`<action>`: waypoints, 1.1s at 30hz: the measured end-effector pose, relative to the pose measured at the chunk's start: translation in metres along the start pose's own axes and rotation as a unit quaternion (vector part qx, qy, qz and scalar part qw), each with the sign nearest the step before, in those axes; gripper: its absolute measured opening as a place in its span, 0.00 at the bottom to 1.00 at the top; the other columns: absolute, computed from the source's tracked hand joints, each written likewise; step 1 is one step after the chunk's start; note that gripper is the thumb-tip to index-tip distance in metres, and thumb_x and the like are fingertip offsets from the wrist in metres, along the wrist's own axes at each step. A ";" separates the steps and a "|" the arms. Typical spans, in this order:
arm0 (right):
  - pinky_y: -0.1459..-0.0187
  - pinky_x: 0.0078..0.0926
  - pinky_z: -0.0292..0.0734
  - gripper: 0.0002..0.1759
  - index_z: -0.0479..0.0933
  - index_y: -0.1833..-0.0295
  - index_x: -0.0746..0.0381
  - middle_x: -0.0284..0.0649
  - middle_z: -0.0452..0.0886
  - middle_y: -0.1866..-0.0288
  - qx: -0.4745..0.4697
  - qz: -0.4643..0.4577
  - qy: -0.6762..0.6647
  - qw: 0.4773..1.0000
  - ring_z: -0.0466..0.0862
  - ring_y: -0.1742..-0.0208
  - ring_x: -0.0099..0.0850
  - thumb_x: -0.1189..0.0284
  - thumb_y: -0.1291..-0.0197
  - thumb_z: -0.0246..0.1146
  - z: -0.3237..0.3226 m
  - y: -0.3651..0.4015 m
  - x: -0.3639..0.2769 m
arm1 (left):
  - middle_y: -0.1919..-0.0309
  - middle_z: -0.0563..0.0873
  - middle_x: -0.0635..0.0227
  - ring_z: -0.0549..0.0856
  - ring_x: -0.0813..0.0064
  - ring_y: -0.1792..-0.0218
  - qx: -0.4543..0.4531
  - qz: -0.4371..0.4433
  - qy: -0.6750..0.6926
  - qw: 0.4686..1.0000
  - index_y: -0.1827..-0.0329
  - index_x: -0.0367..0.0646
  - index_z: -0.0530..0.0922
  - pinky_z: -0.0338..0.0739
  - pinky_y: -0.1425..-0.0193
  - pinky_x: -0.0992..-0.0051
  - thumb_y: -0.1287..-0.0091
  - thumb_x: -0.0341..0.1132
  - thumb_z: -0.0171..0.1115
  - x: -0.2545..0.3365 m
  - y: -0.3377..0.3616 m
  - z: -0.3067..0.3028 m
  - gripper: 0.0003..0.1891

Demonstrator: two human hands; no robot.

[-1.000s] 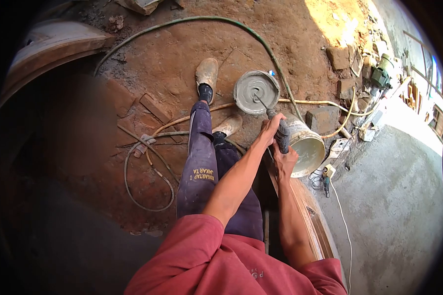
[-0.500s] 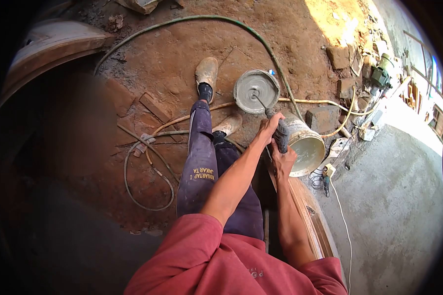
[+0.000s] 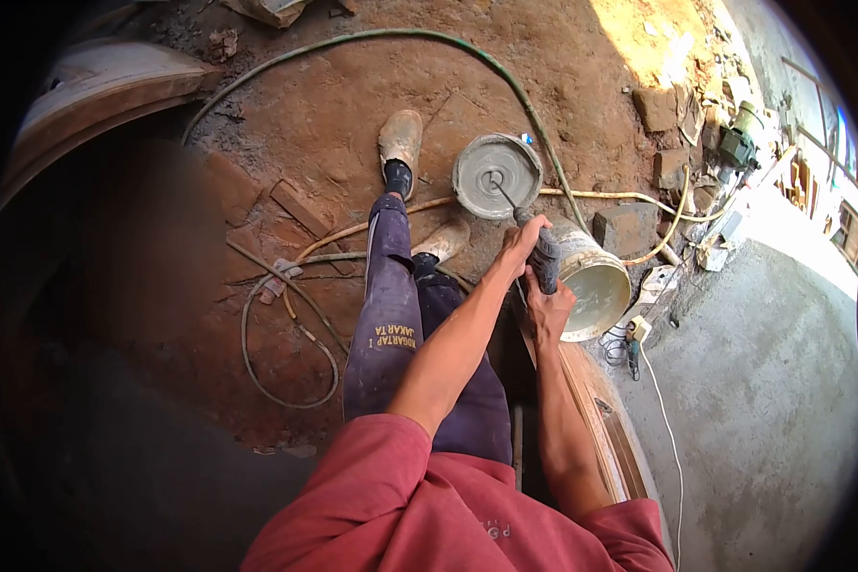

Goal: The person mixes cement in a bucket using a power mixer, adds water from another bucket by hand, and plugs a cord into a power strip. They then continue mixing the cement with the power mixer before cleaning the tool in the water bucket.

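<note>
Red dirt ground [image 3: 334, 114], crossed by a green hose [image 3: 505, 71] and a yellow cable [image 3: 629, 198], with bricks [image 3: 624, 229] far right and an empty pale bucket [image 3: 596, 286] tilted just right of the hands. Left hand [image 3: 522, 248] and right hand [image 3: 548, 310] both clamped round the dark mixer drill [image 3: 546, 262], left farther, right nearer. Shaft [image 3: 503, 195] running far-left from the hands down into the bucket of grey mortar [image 3: 459, 186], just beyond the left hand.

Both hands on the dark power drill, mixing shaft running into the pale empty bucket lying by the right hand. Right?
Not quite. In the head view the left hand and right hand do grip the dark power drill, but its mixing shaft runs into the round bucket of grey wet mix, not the pale empty bucket, which lies tipped beside it.
</note>
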State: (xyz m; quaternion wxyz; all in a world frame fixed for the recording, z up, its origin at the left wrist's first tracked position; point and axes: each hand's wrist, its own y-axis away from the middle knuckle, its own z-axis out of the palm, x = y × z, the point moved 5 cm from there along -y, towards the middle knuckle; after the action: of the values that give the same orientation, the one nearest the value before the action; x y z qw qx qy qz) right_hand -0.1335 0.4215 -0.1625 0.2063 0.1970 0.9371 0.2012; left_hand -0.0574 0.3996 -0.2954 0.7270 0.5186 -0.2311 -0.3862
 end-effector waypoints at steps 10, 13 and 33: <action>0.69 0.43 0.75 0.28 0.81 0.69 0.73 0.58 0.79 0.79 0.010 -0.008 -0.012 1.000 0.81 0.78 0.50 0.53 0.41 0.73 0.003 -0.002 -0.001 | 0.70 0.82 0.63 0.80 0.68 0.69 -0.010 0.006 0.014 1.000 0.65 0.34 0.78 0.73 0.65 0.62 0.51 0.47 0.70 -0.013 -0.014 -0.001 0.23; 0.68 0.43 0.75 0.28 0.80 0.69 0.73 0.57 0.78 0.79 0.016 -0.018 -0.010 1.000 0.80 0.78 0.51 0.54 0.41 0.74 0.006 -0.006 -0.005 | 0.71 0.82 0.62 0.80 0.68 0.72 -0.015 0.006 0.012 1.000 0.65 0.34 0.78 0.74 0.66 0.62 0.50 0.47 0.70 -0.002 -0.010 -0.001 0.23; 0.67 0.44 0.75 0.29 0.81 0.67 0.73 0.57 0.80 0.78 0.005 0.003 -0.022 1.000 0.81 0.76 0.54 0.53 0.42 0.74 -0.001 -0.007 -0.004 | 0.72 0.81 0.62 0.80 0.67 0.72 -0.009 0.021 0.017 1.000 0.66 0.34 0.78 0.74 0.67 0.60 0.51 0.49 0.70 -0.002 -0.009 0.003 0.23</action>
State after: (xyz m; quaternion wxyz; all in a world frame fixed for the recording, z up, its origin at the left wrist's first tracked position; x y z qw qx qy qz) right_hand -0.1321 0.4136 -0.1636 0.2252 0.2057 0.9326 0.1928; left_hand -0.0633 0.3978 -0.3028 0.7436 0.5132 -0.2262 -0.3641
